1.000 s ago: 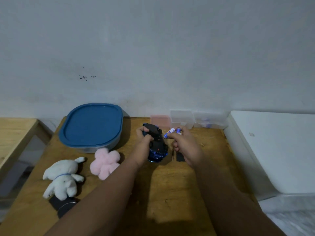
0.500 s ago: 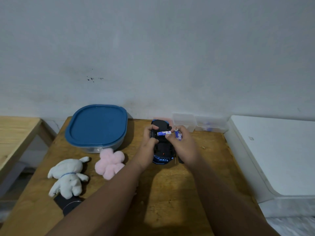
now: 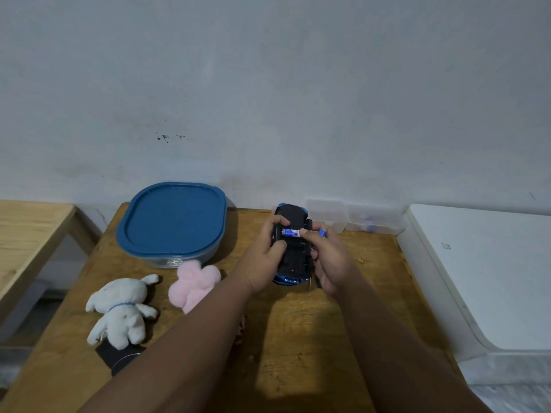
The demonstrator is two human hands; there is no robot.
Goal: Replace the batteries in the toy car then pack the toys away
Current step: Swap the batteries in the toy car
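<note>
A blue toy car (image 3: 293, 251) is held upside down above the wooden table (image 3: 298, 338), its black underside facing me. My left hand (image 3: 268, 257) grips the car's left side. My right hand (image 3: 326, 257) pinches a blue-and-white battery (image 3: 290, 232) lying across the car's underside, with a second battery (image 3: 322, 232) tucked between its fingers. Left of my arms lie a pink plush (image 3: 193, 283) and a white plush dog (image 3: 120, 311). A container with a blue lid (image 3: 173, 219) stands at the back left.
Small clear plastic boxes (image 3: 351, 217) line the wall behind the car. A black object (image 3: 119, 357) lies under the white plush. A white surface (image 3: 489, 269) adjoins the table's right edge, and a second wooden table (image 3: 26, 242) stands at the left.
The car was turned fully underside up and lifted toward the wall. My right hand brought one battery from beside the car onto its underside.
</note>
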